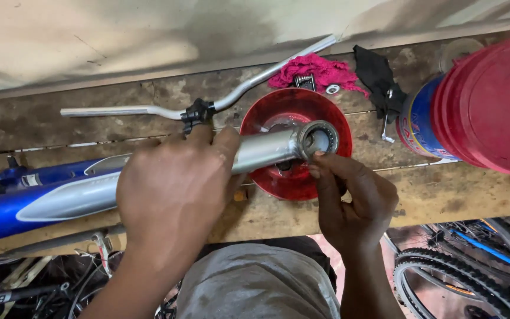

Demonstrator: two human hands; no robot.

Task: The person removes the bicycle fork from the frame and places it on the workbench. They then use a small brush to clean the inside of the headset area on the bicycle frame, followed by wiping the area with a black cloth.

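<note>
left hand [172,195] gripping silver frame tube [264,150], right hand [355,201] fingers [316,159] at its open end, above red bowl [293,109]

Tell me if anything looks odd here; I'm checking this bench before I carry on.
The handlebar lies loose on the workbench, detached from any bike. The left hand grips the silver tube over a red bowl; right-hand fingers touch its open end. Nothing looks spilled or broken.

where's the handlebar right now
In the head view, the silver handlebar lies on the wooden workbench at upper left, just beyond the left hand and left of the red bowl.
</note>
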